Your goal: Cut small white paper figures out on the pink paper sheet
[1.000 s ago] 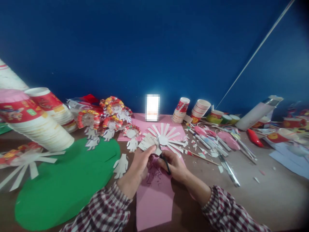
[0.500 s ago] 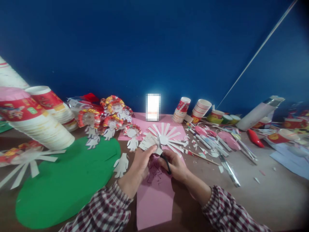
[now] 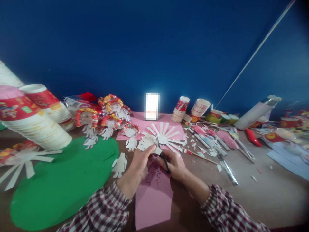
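Note:
My left hand (image 3: 139,161) pinches a small white paper cutout (image 3: 146,141) between thumb and fingers. In my right hand (image 3: 174,163) are black-handled scissors (image 3: 164,161), their blades pointing up and away along the cutout's right edge. Under both hands lies a pink paper sheet (image 3: 154,206) with dark pen lines on it. Behind the cutout is a cup base cut into white spokes (image 3: 164,139). A headless white paper figure (image 3: 119,165) rests just left of my left wrist.
A green paper oval (image 3: 67,180) covers the left side. Stacked paper cups (image 3: 43,129) lean at far left; more cup stacks (image 3: 200,109) stand behind. Several paper figures with cup-ring heads (image 3: 108,124) cluster back left. Markers (image 3: 202,141), scraps and a silver cutter knife (image 3: 228,169) lie right.
The view has shifted slightly, so things sit a little further left. Both hands keep their hold on the cutout and the scissors, with only a slight shift of the blades.

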`<state>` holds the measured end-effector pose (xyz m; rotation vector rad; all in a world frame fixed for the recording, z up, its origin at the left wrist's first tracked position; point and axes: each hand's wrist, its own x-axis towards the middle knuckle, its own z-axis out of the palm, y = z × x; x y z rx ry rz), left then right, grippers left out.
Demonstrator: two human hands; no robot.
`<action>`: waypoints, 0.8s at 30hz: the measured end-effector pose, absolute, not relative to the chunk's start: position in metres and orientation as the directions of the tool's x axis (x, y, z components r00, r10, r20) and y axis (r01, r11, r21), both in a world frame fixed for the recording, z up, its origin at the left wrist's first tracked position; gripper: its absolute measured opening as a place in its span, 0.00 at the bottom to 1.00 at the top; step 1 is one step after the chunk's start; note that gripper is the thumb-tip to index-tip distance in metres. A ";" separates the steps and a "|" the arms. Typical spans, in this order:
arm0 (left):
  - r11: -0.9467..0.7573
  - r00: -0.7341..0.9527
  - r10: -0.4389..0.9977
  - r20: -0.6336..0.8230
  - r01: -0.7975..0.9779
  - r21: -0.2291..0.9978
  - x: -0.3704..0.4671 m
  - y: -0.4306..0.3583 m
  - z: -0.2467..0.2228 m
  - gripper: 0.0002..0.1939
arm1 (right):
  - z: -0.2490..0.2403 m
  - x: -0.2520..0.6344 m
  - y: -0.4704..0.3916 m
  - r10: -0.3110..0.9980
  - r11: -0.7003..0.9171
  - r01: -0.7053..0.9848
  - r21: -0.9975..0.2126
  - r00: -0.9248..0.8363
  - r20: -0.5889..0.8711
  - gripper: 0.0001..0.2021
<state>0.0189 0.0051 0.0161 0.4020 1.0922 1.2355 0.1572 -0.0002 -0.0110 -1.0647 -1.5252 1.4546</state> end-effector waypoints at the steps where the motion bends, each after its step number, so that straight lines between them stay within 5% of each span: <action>1: 0.342 -0.063 0.892 -0.447 -0.551 0.761 0.019 0.005 0.016 0.17 | -0.010 0.157 0.000 0.933 0.009 0.069 -0.998 -0.361 -0.017 0.15; 24: 0.333 -0.078 0.885 -0.458 -0.581 0.743 0.019 0.007 0.015 0.19 | -0.002 0.156 -0.002 0.938 -0.050 0.085 -0.995 -0.339 -0.075 0.15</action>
